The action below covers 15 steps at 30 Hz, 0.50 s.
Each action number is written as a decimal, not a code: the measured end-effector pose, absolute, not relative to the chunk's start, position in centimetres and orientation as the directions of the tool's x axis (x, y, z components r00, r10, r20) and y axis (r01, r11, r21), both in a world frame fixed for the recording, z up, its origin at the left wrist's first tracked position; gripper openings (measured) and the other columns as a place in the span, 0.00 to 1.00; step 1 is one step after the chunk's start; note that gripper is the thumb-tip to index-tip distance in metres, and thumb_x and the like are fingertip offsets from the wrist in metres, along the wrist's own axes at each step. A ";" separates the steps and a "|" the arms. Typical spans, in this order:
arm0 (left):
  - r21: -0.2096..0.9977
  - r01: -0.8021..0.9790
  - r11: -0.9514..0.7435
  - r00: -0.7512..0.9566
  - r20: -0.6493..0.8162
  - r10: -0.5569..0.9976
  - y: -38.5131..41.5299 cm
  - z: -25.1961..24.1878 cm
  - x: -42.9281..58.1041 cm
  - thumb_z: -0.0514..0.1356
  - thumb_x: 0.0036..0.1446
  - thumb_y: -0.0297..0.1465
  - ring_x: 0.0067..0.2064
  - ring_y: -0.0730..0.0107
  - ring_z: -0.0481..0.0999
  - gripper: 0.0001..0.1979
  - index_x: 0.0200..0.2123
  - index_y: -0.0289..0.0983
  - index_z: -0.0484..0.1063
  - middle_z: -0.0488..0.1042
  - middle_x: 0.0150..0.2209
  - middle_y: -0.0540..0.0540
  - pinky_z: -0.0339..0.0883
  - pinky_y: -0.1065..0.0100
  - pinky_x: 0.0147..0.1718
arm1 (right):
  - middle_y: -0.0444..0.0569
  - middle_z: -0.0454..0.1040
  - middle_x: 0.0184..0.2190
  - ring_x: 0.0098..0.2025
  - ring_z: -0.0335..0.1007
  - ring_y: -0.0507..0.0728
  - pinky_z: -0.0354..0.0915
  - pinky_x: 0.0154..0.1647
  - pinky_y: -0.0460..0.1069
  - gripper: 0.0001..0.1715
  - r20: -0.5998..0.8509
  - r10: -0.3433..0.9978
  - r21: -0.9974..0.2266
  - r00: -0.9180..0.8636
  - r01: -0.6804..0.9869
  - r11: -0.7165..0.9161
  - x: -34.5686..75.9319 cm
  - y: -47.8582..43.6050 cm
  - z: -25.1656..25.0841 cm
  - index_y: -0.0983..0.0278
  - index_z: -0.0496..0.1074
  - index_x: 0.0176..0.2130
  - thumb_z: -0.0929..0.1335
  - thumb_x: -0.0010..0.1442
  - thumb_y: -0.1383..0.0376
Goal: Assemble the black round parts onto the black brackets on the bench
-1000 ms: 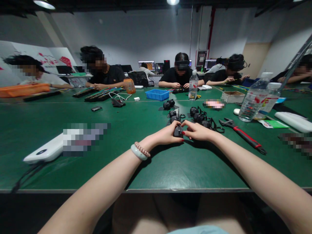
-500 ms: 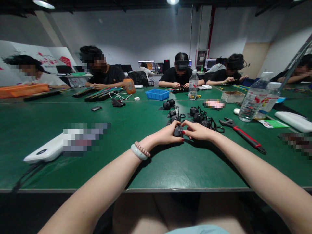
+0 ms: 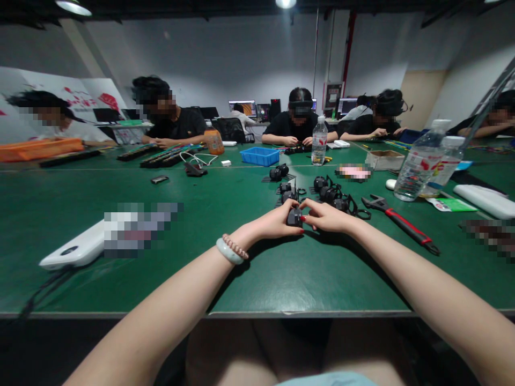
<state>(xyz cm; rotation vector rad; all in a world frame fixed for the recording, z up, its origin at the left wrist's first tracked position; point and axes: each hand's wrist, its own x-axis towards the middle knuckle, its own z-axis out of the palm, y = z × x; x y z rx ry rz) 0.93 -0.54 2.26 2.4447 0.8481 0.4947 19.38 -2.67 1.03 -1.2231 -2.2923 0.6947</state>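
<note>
Between my two hands is a small black plastic part (image 3: 294,217), at the middle of the green table (image 3: 257,279). My left hand (image 3: 277,221) wraps round its left side, thumb at the near edge and fingers over the far side. From the right, my right hand (image 3: 325,215) pinches it with bent fingers; some fingertips are hidden. Just behind my hands lie more black parts of a similar look, one group (image 3: 286,187) behind the left hand and another (image 3: 330,193) behind the right.
An adjustable wrench (image 3: 406,222) with red-black handle lies right. Water bottles (image 3: 420,161) stand beyond it, another bottle (image 3: 319,142) farther back. A blue basket (image 3: 260,156) sits mid-table. A white device (image 3: 80,246) with a strap lies left. Several people sit across the table.
My hands and the black part stay almost exactly in place. Across the table at the right, a co-worker's hands have shifted slightly.
</note>
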 end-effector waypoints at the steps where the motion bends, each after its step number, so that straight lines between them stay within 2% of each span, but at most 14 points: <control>1: 0.559 0.470 -0.683 0.742 0.169 0.648 -0.5 2.2 0.9 0.59 0.39 0.38 0.35 0.67 0.67 0.30 0.46 0.34 0.53 0.66 0.36 0.45 0.60 0.69 0.32 | 0.42 0.66 0.20 0.22 0.61 0.50 0.55 0.26 0.45 0.19 0.149 0.850 -0.619 -0.505 0.623 0.478 19.4 -2.7 1.0 0.64 0.57 0.44 0.58 0.53 0.58; 9: 0.530 0.482 -0.698 0.753 0.157 0.639 -0.5 2.4 0.9 0.58 0.41 0.39 0.35 0.66 0.66 0.31 0.48 0.35 0.52 0.65 0.37 0.45 0.60 0.69 0.32 | 0.39 0.63 0.19 0.20 0.58 0.49 0.53 0.23 0.44 0.25 0.177 0.833 -0.636 -0.524 0.585 0.503 19.5 -3.0 1.1 0.64 0.48 0.48 0.60 0.52 0.60; 15: 0.524 0.479 -0.704 0.759 0.156 0.632 -0.4 2.3 0.8 0.58 0.40 0.40 0.36 0.66 0.66 0.32 0.48 0.35 0.52 0.65 0.38 0.44 0.60 0.68 0.33 | 0.36 0.57 0.17 0.19 0.53 0.47 0.50 0.22 0.43 0.25 0.211 0.816 -0.572 -0.538 0.609 0.549 19.4 -3.1 1.1 0.63 0.49 0.46 0.62 0.48 0.64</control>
